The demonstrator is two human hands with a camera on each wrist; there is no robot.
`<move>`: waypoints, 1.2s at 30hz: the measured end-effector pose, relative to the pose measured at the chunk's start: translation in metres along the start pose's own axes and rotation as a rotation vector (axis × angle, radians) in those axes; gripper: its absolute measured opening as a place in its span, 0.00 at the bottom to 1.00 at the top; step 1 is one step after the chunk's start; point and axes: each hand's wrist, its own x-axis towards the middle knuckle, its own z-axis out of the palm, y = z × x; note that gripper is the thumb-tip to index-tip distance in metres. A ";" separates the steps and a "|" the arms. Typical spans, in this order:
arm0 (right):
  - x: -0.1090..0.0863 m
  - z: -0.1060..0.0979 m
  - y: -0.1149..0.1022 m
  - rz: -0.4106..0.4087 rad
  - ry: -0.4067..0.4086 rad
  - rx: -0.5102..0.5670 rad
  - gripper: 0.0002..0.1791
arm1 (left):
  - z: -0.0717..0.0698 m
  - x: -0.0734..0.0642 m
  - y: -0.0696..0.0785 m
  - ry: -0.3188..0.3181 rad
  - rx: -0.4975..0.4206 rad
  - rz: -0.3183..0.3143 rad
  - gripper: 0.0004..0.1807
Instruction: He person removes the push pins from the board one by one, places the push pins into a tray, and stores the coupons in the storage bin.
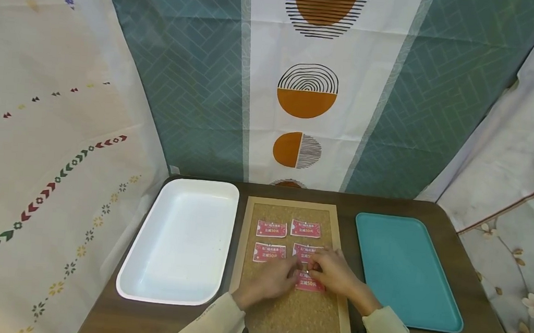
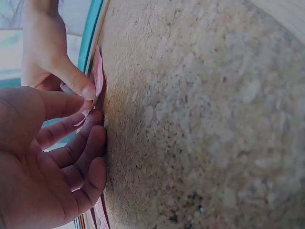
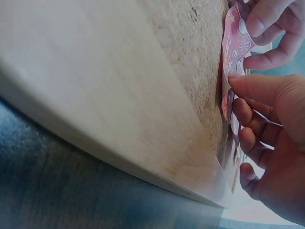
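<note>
A person in pale sleeves point(image 1: 217, 324) is working low over a framed cork board point(image 1: 301, 323), the left hand point(image 1: 274, 276) pinching the left end of the lowest pink paper slip point(image 1: 309, 283) between thumb and forefinger while the right hand point(image 1: 336, 271) is pinching it near the right end. The slip is resting partly against the cork, its edges curling away in the wrist views. It is likely handling as a feather-light, limp and slightly slick sheet, creasing or tearing under a hard pull; the upper corners are offering the surest hold, with fingertips staying light and flat. Just beyond, four matching slips point(image 1: 271, 230) are lying in two rows, small marks at their tops perhaps being pins. A white tray point(image 1: 178, 238) and a teal tray point(image 1: 406, 271) are flanking the board on the dark surface point(image 1: 347, 222), and a patterned cloth point(image 1: 198, 88) is hanging behind.
</note>
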 end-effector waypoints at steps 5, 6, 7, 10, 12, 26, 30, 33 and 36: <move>0.004 -0.001 -0.005 0.013 -0.002 -0.007 0.13 | 0.000 0.001 -0.002 -0.006 -0.023 -0.004 0.10; 0.004 -0.001 -0.005 0.014 -0.003 -0.004 0.13 | 0.000 0.001 -0.002 -0.008 -0.030 -0.009 0.10; 0.004 -0.001 -0.006 0.017 -0.006 -0.001 0.12 | 0.000 0.001 -0.002 -0.010 -0.038 -0.011 0.10; 0.005 0.000 -0.007 0.012 -0.004 0.005 0.12 | 0.000 0.000 -0.003 -0.009 -0.049 -0.017 0.10; 0.005 0.000 -0.007 0.005 0.000 0.013 0.12 | -0.001 0.000 -0.003 -0.002 -0.055 -0.016 0.10; 0.014 -0.008 -0.003 -0.017 -0.166 0.271 0.10 | -0.001 0.001 -0.009 0.003 -0.096 -0.017 0.09; 0.014 -0.009 -0.004 -0.011 -0.193 0.312 0.09 | -0.001 0.000 -0.008 0.005 -0.092 -0.017 0.09; 0.014 -0.008 -0.002 -0.022 -0.196 0.316 0.08 | -0.001 0.000 -0.008 0.008 -0.085 -0.008 0.09; 0.013 -0.007 0.000 -0.027 -0.185 0.303 0.08 | 0.000 0.002 -0.007 0.009 -0.083 0.004 0.09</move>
